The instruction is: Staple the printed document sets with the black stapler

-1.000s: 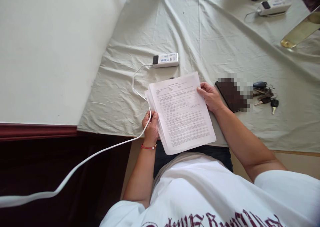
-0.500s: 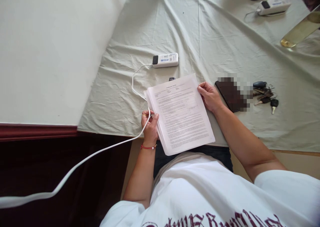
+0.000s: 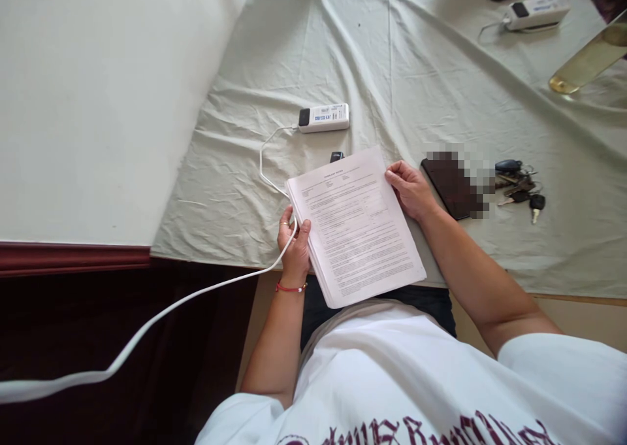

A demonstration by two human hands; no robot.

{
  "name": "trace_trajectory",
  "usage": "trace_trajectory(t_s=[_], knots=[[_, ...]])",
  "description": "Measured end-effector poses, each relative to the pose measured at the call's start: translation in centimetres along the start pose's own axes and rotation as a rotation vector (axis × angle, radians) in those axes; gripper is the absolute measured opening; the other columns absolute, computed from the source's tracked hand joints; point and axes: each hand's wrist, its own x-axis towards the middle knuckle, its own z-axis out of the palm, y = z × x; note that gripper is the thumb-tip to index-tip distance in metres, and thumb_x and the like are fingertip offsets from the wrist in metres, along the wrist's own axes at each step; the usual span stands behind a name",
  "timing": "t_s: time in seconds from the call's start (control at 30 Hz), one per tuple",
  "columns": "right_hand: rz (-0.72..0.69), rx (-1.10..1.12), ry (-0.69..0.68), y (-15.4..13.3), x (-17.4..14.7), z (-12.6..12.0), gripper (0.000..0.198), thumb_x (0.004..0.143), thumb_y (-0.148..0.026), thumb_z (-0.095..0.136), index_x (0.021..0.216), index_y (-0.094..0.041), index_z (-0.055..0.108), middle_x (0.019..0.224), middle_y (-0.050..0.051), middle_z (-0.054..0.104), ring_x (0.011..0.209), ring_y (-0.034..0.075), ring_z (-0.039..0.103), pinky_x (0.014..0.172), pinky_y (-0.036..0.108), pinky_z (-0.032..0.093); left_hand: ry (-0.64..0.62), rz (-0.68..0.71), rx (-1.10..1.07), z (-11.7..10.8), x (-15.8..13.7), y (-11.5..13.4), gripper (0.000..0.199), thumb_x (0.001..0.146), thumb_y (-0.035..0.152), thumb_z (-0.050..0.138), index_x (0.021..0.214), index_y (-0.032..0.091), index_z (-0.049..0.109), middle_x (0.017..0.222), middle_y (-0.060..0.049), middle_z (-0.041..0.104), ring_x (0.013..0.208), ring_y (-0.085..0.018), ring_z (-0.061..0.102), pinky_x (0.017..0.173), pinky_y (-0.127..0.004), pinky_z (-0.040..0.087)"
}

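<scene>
A stack of printed sheets (image 3: 362, 236) is held tilted at the table's near edge, its lower end over my lap. My left hand (image 3: 294, 246) grips the stack's left side, thumb on top and the other fingers partly hidden beside and behind it. On the opposite side my right hand (image 3: 410, 187) pinches the upper right edge between thumb and fingers. The top page carries a heading and dense lines of text, too small to read. A white cable (image 3: 215, 283) passes across my left hand. Just beyond the stack's top edge a small black object (image 3: 336, 157) shows in part.
A white power bank (image 3: 324, 117) lies ahead, joined to the cable. Right of my right hand are a dark, partly blurred flat object (image 3: 448, 187) and a bunch of keys (image 3: 520, 183). Farther right, a bottle of yellowish liquid (image 3: 588, 56) and another white power bank (image 3: 536, 14) rest on the cloth.
The stack's edges have become more even on the left, and its lower end has shifted slightly down and right. My left fingers have moved up a little along its side.
</scene>
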Motion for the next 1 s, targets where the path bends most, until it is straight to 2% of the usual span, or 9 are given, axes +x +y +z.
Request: trace_trajectory(t_s=[0.1, 0.23, 0.33, 0.47, 0.57, 0.67, 0.77, 0.9, 1.0], knots=[[0.015, 0.011, -0.005, 0.0, -0.1, 0.2, 0.032, 0.082, -0.052, 0.077, 0.087, -0.026, 0.058, 0.073, -0.005, 0.057, 0.060, 0.012, 0.050, 0.055, 0.025, 0.042, -0.015, -0.002, -0.002, 0.2, 0.0, 0.1, 0.068, 0.072, 0.042, 0.089, 0.129, 0.025, 0.057, 0.112, -0.008, 0.075, 0.109, -0.024, 0.072, 0.098, -0.035, 0.056], [0.087, 0.100, -0.108, -0.1, -0.6, 0.5, 0.038, 0.081, -0.054, 0.078, 0.105, -0.029, 0.061, 0.085, -0.004, 0.070, 0.066, 0.015, 0.064, 0.059, 0.028, 0.053, -0.003, -0.035, -0.049, 0.6, -0.1, 0.4, 0.071, 0.067, 0.036, 0.093, 0.128, 0.026, 0.058, 0.109, -0.005, 0.077, 0.105, -0.023, 0.073, 0.096, -0.035, 0.057], [0.152, 0.132, -0.164, -0.4, -1.0, 0.7, 0.038, 0.077, -0.050, 0.081, 0.104, -0.028, 0.065, 0.088, -0.002, 0.074, 0.070, 0.018, 0.068, 0.063, 0.031, 0.058, -0.007, -0.103, -0.120, 0.9, -0.2, 0.8, 0.062, 0.065, 0.032, 0.094, 0.118, 0.024, 0.064, 0.111, -0.005, 0.077, 0.101, -0.022, 0.074, 0.095, -0.035, 0.058], [0.202, 0.159, -0.124, -1.2, -1.3, 1.5, 0.035, 0.073, -0.046, 0.082, 0.099, -0.026, 0.069, 0.087, 0.000, 0.075, 0.072, 0.020, 0.070, 0.064, 0.032, 0.059, -0.165, -0.252, -0.168, 1.1, -0.9, 1.8, 0.044, 0.072, 0.035, 0.089, 0.109, 0.020, 0.070, 0.115, -0.010, 0.077, 0.107, -0.027, 0.073, 0.098, -0.043, 0.059], [0.236, 0.155, -0.069, -1.7, -1.6, 2.3, 0.035, 0.072, -0.043, 0.081, 0.098, -0.025, 0.068, 0.084, 0.001, 0.075, 0.073, 0.021, 0.070, 0.062, 0.032, 0.058, -0.295, -0.371, -0.177, 1.0, -1.9, 2.2, 0.043, 0.074, 0.035, 0.087, 0.112, 0.021, 0.071, 0.117, -0.011, 0.077, 0.110, -0.030, 0.073, 0.100, -0.047, 0.059], [0.249, 0.070, -0.083, -1.5, -2.1, 2.5, 0.027, 0.076, -0.042, 0.076, 0.094, -0.026, 0.065, 0.080, 0.000, 0.072, 0.070, 0.021, 0.069, 0.060, 0.031, 0.056, -0.315, -0.463, -0.193, 0.7, -3.3, 2.1, 0.045, 0.072, 0.035, 0.089, 0.111, 0.020, 0.072, 0.114, -0.012, 0.078, 0.107, -0.032, 0.074, 0.096, -0.050, 0.061], [0.136, -0.188, -0.068, -1.4, -2.5, 1.7, 0.019, 0.081, -0.042, 0.072, 0.090, -0.027, 0.064, 0.078, 0.000, 0.069, 0.069, 0.021, 0.065, 0.061, 0.033, 0.056, -0.323, -0.496, -0.224, 0.6, -4.5, 1.9, 0.045, 0.070, 0.037, 0.090, 0.107, 0.019, 0.074, 0.108, -0.011, 0.079, 0.105, -0.033, 0.074, 0.094, -0.051, 0.061], [-0.247, -0.729, 0.119, -3.6, -2.1, 1.3, 0.025, 0.083, -0.036, 0.070, 0.105, -0.026, 0.064, 0.093, 0.005, 0.069, 0.085, 0.025, 0.065, 0.079, 0.043, 0.056, -0.429, -0.557, -0.243, 0.6, -5.7, 2.3, 0.040, 0.071, 0.040, 0.089, 0.101, 0.016, 0.077, 0.101, -0.013, 0.080, 0.100, -0.035, 0.076, 0.092, -0.053, 0.061], [-0.471, -0.999, 0.022, -6.6, -1.3, 3.2, 0.028, 0.092, -0.035, 0.058, 0.116, -0.023, 0.065, 0.116, 0.013, 0.067, 0.106, 0.033, 0.062, 0.096, 0.054, 0.049, -0.515, -0.582, -0.271, 0.9, -6.1, 2.7, 0.042, 0.072, 0.040, 0.088, 0.103, 0.014, 0.079, 0.106, -0.014, 0.079, 0.099, -0.034, 0.076, 0.095, -0.051, 0.059]])
